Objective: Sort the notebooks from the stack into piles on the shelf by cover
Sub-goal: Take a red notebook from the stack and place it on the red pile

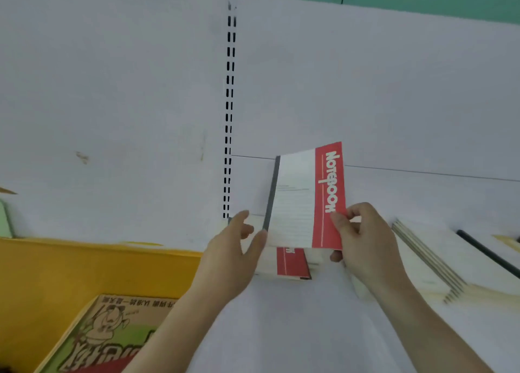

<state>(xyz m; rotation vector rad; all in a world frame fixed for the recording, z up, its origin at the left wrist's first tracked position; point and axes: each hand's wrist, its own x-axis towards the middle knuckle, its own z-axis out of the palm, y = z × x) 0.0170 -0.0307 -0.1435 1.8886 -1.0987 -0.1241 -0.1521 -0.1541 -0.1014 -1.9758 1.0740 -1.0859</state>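
Just one view, from a camera worn on the head. Looks forward and down from above, close to the white shelf (309, 330). Faces the white back wall (112, 91), tipped a bit. Close enough to fill the low half with both arms. No second view to share with.

— What's that notebook (306, 198) like in my right hand (363, 240)?

— Paper, smooth, with a slight sheen on the red and white cover; the dark strip down its spine looks matt. The one lying under it in the pile (292, 264) has the same finish.

— And the shelf (281, 330) under my left hand (233, 257)?

— Painted white, smooth and matt, like metal; so is the slotted post (229, 114).

— The yellow bin (84, 263)?

— Glossy plastic. The box (107, 333) in it looks like printed brown cardboard, dull.
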